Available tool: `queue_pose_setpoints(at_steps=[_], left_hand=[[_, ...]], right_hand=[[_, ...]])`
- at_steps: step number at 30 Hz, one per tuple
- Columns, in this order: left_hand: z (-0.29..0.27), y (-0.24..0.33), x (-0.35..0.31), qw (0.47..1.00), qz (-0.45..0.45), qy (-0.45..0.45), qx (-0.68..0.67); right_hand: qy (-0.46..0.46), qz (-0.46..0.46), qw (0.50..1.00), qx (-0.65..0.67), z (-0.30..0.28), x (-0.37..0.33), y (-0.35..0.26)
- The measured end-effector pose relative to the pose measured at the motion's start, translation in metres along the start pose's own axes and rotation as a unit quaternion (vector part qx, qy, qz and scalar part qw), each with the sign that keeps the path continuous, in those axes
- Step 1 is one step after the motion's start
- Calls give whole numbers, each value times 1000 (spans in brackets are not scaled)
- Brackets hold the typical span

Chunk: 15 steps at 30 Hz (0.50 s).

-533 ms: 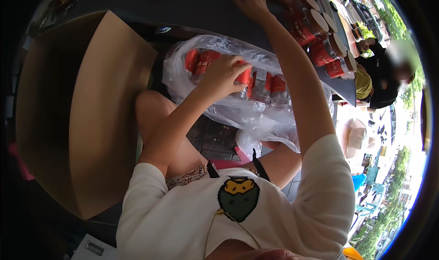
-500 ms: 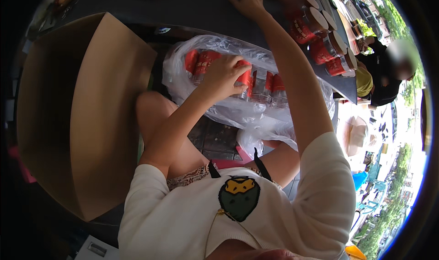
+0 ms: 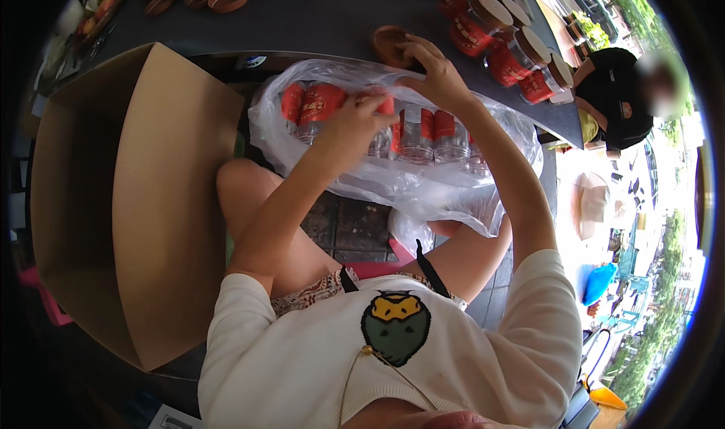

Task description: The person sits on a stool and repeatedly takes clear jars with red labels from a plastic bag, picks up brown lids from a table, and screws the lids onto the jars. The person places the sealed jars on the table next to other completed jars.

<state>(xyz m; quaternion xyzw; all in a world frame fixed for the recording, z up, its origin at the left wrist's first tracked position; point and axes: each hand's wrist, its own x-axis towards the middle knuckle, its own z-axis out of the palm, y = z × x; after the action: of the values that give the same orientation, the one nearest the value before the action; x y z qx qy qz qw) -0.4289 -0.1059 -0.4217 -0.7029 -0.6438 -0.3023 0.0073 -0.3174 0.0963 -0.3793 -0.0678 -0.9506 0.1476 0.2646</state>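
With several lidded jars [image 3: 521,51] standing on the desk [image 3: 317,13] beyond the bag [image 3: 423,180], my left hand [image 3: 355,119] gripped one unlidded jar [image 3: 381,127] inside it, my right hand [image 3: 438,78] pinching a lid [image 3: 391,45] above.

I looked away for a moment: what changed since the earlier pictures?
The right hand drew back from far up the table to a brown lid at its edge. The left hand stayed on a jar in the plastic bag; the cardboard box unchanged.
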Motion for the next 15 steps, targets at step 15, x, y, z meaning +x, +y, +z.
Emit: queue_pose_setpoints(at_steps=[15], left_hand=[[-48,-8,79,795,-189,81,-570]], right_hand=[[177,267,749,580,-14,26,-36]])
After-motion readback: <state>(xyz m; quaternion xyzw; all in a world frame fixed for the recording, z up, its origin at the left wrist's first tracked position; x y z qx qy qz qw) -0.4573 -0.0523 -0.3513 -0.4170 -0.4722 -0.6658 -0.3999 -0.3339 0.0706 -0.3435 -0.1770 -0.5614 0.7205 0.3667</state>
